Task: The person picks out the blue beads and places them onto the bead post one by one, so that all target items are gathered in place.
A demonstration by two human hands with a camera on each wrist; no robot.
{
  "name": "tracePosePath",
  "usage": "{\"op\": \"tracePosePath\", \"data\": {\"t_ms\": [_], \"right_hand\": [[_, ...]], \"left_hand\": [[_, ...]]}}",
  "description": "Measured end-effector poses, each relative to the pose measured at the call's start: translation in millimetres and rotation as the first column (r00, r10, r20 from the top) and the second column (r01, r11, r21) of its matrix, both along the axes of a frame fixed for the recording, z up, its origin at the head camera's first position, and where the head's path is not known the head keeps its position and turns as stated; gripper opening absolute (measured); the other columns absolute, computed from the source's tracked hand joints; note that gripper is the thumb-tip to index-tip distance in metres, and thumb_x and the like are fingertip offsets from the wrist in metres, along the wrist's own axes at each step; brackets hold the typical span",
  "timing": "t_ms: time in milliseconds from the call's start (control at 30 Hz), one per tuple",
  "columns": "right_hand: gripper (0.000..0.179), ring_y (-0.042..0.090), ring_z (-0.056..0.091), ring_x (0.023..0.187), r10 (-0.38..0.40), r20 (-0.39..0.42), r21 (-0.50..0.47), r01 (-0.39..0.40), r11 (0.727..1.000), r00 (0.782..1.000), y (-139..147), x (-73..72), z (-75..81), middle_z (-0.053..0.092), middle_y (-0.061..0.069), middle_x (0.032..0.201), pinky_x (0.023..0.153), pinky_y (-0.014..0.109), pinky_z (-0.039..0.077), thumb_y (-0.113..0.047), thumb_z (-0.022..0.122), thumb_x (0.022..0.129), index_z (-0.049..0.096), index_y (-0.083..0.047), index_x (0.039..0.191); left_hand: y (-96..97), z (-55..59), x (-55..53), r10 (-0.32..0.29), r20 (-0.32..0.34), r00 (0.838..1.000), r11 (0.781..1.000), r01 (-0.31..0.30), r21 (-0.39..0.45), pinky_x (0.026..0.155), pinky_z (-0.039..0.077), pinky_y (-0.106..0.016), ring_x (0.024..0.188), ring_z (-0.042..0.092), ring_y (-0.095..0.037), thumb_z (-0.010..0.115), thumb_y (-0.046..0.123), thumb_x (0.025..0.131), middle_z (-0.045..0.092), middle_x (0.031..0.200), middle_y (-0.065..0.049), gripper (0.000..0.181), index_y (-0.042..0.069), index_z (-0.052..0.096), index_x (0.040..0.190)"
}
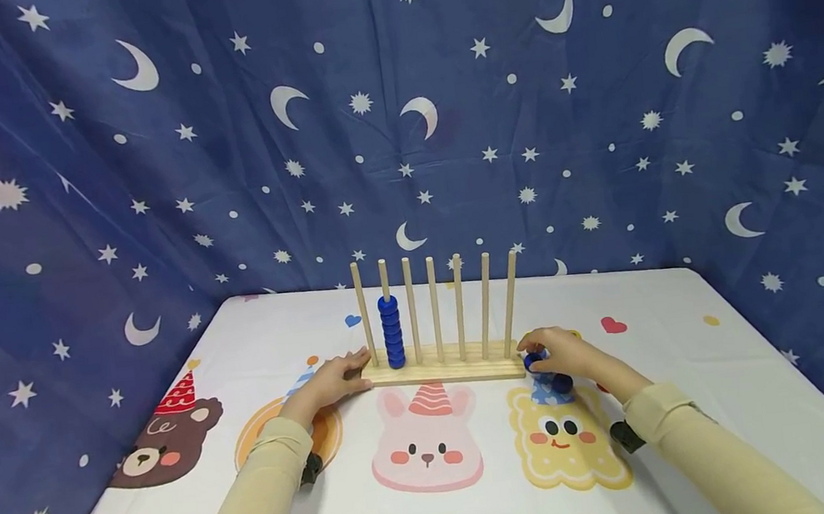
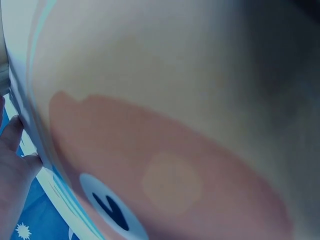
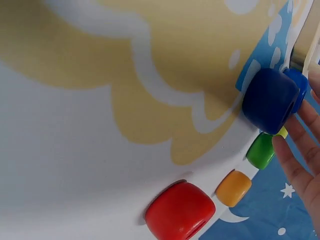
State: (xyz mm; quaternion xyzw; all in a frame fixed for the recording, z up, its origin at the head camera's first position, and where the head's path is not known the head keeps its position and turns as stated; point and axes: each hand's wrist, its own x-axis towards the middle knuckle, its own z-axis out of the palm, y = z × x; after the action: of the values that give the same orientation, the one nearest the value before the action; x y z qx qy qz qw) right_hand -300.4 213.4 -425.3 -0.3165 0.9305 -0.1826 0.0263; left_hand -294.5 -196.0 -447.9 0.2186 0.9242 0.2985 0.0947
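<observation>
A wooden peg rack (image 1: 442, 371) stands on the table with a row of upright pegs. Blue beads (image 1: 392, 332) are stacked on its second peg from the left; the other pegs are bare. At the rack's left end, my left hand (image 1: 330, 380) holds the base between thumb and fingers. By the right end, my right hand (image 1: 561, 350) pinches a blue bead (image 3: 298, 87) between thumb and fingers, low over the table. Another blue bead (image 3: 270, 100) lies just beside the fingers, on the cloth.
Along the right side of the table lie a green bead (image 3: 261, 150), an orange bead (image 3: 233, 188) and a red bead (image 3: 180, 210). A white printed tablecloth (image 1: 653, 399) covers the table. A blue curtain (image 1: 443, 120) with moons and stars hangs behind it.
</observation>
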Motion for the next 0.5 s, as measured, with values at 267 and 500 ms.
{"op": "tracePosePath", "data": {"t_ms": [267, 500], "right_hand": [[0.030, 0.028, 0.064, 0.088, -0.067, 0.024, -0.004, 0.067, 0.998, 0.997, -0.6, 4.7, -2.0, 0.068, 0.016, 0.095, 0.077, 0.038, 0.056, -0.005, 0.073, 0.078, 0.064, 0.007, 0.104], [0.027, 0.030, 0.065, 0.088, -0.077, -0.002, 0.034, 0.077, 0.996, 0.997, -2.4, 5.4, -4.1, 0.069, 0.018, 0.094, 0.080, 0.041, 0.056, -0.004, 0.074, 0.077, 0.066, 0.008, 0.100]], "left_hand": [[1.9, 0.7, 0.0, 0.021, 0.017, 1.000, 1.000, -0.021, 0.017, 0.115, 0.020, -0.056, 0.137, 0.024, -0.048, 0.064, 0.021, 0.089, 0.031, 0.148, -0.023, 0.061, -0.005, 0.039, 0.139], [3.0, 3.0, 3.0, 0.048, 0.034, 0.998, 0.998, -0.049, 0.033, 0.115, 0.020, -0.056, 0.138, 0.023, -0.047, 0.063, 0.019, 0.090, 0.032, 0.148, -0.022, 0.061, -0.005, 0.038, 0.139]]}}
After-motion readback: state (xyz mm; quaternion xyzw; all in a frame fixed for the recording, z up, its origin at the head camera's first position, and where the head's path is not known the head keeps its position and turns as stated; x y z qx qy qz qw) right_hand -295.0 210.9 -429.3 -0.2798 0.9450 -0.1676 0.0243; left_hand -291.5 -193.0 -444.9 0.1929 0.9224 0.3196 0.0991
